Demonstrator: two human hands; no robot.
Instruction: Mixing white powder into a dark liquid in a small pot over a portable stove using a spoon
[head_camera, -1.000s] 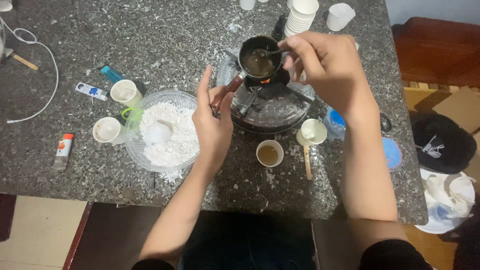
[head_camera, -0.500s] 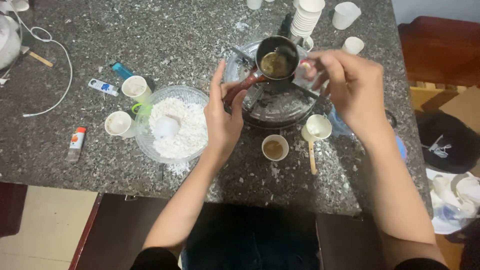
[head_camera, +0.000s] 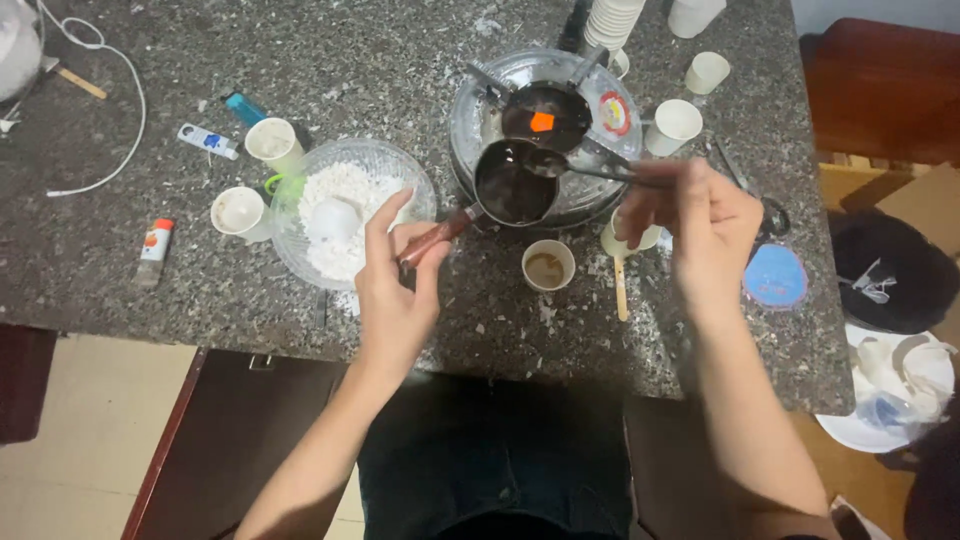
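L hand (head_camera: 395, 290) is gripping small dark pot (head_camera: 513, 182) by its handle, over metal tray (head_camera: 470, 120) on worktop (head_camera: 330, 60). R hand (head_camera: 700, 225) is pinching spoon (head_camera: 590, 170), bowl dipping into pot.

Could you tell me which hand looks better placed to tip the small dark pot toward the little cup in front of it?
Left, probably: the left hand grips the small dark pot's handle, just behind the little cup; the right hand holds a spoon.

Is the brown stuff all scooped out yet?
Not yet. The small cup already holds some brown liquid. The left hand holds the small pot by its handle, the right hand dips a spoon in. Dark liquid remains, and several paper cups look empty.
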